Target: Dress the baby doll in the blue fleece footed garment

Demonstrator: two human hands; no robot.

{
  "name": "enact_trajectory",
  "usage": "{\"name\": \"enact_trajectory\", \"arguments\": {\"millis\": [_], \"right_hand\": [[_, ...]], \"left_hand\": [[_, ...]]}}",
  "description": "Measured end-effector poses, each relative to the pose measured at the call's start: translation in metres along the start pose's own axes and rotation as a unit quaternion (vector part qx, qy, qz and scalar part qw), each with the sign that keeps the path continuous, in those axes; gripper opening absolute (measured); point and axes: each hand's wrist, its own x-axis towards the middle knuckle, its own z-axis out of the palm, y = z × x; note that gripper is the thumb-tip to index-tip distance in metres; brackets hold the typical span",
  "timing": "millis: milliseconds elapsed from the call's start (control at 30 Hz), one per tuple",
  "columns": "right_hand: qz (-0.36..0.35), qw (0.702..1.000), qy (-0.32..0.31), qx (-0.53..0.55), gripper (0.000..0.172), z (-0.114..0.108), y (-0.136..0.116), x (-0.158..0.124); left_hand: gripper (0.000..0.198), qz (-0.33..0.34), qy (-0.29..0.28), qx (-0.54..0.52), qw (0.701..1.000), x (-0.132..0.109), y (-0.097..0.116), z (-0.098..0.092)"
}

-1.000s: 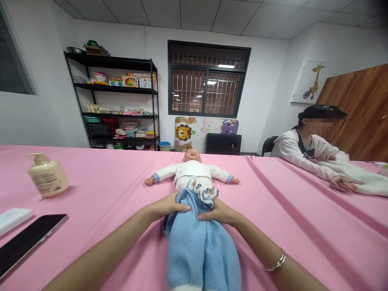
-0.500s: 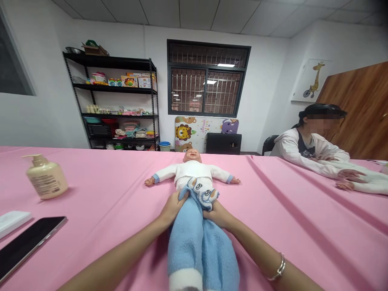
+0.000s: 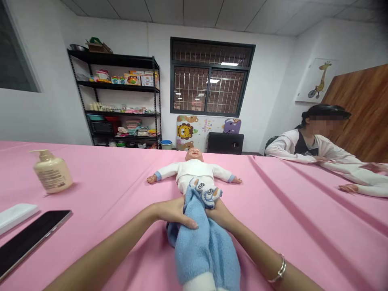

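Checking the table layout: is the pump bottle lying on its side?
No, the pump bottle stands upright on the pink tablecloth, left of the doll.

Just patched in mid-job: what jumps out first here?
A baby doll lies face up, arms spread, mid-table on the pink tablecloth. The left hand and right hand both clutch the blue fleece trousers at its waist. A cream pump bottle stands far left; another person sits at the right.
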Motion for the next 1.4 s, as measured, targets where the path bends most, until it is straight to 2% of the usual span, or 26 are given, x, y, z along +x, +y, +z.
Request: {"name": "enact_trajectory", "arguments": {"millis": [133,233,367,467,600,700,833,933,1033,1100,1167,1267,1400], "right_hand": [[-0.018,0.999,0.049,0.018,0.039,0.005,0.006,0.0],[-0.013,0.998,0.061,0.022,0.04,0.006,0.012,0.0],[0.002,0.997,0.07,0.012,0.044,0.005,0.016,0.002],[0.003,1.0,0.025,0.019,0.05,0.003,0.013,0.0],[0.035,0.997,-0.066,0.017,0.065,-0.001,0.004,-0.006],[0.055,0.996,-0.069,0.032,0.065,-0.001,0.001,-0.007],[0.01,0.999,-0.005,0.036,0.054,0.003,0.005,-0.003],[-0.015,0.999,0.028,0.042,0.046,0.005,0.007,0.0],[0.005,0.997,0.058,0.044,0.039,0.003,0.007,0.001],[0.024,0.996,0.075,0.037,0.035,0.003,0.009,0.001],[0.029,0.996,0.079,0.03,0.032,0.003,0.011,0.001],[0.013,0.997,0.075,0.015,0.032,0.003,0.016,0.002],[0.03,0.999,0.039,-0.007,0.043,-0.001,0.014,0.0]], "left_hand": [[0.062,0.008,0.079,-0.007,0.997,0.003,-0.006,0.004],[0.044,-0.003,0.153,0.035,0.988,0.008,-0.012,0.007],[0.045,-0.011,0.242,0.101,0.965,0.013,-0.017,0.014],[0.052,-0.033,0.307,0.124,0.943,0.016,-0.021,0.018],[0.052,-0.025,0.362,0.08,0.928,0.02,-0.028,0.021],[0.049,0.009,0.376,0.018,0.926,0.025,-0.033,0.023],[0.049,0.042,0.353,-0.035,0.934,0.026,-0.03,0.023],[0.051,0.044,0.274,-0.031,0.96,0.019,-0.019,0.016],[0.061,0.02,0.155,0.022,0.988,0.006,-0.006,0.004],[0.059,-0.009,0.114,0.066,0.991,0.0,0.0,-0.002],[0.046,-0.034,0.136,0.111,0.984,-0.002,0.002,-0.005],[0.035,-0.046,0.237,0.173,0.955,0.004,-0.003,0.0],[0.028,-0.023,0.328,0.132,0.935,0.017,-0.017,0.01]]}}
